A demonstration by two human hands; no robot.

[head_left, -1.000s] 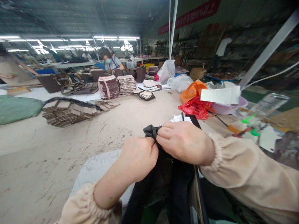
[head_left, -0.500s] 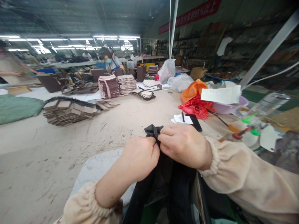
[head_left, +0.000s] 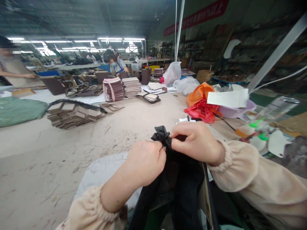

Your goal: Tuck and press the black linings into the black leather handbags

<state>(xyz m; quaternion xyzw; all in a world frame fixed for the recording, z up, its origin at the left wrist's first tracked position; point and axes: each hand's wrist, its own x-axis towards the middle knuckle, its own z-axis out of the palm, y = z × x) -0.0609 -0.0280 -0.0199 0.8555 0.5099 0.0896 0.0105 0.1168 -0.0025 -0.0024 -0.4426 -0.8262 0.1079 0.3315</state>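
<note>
A piece of thin black fabric [head_left: 161,133] bunches up between my two hands, above the near edge of the table. My left hand [head_left: 146,162] is closed on its left side, knuckles up. From the right, my right hand [head_left: 195,140] pinches the same fabric between thumb and fingers. Below the hands the black cloth runs down into an open black bag-like piece [head_left: 184,191] with a stiff pale edge on its right. Its lower part is cut off by the frame. A white cloth [head_left: 103,172] lies under my left forearm.
Stacked brown-grey boards [head_left: 74,115] lie at left beside a green bag [head_left: 21,110]. Bundled panels [head_left: 114,91] stand farther back. At right are a red plastic bag [head_left: 200,111], a purple basin [head_left: 236,110] and bottles with green tips [head_left: 256,123]. Co-workers are at the tables behind.
My right hand has shifted slightly right and up, and its grip on the fabric has changed to a thumb-and-finger pinch. The bunched fabric has risen a little; my left hand has barely moved.
</note>
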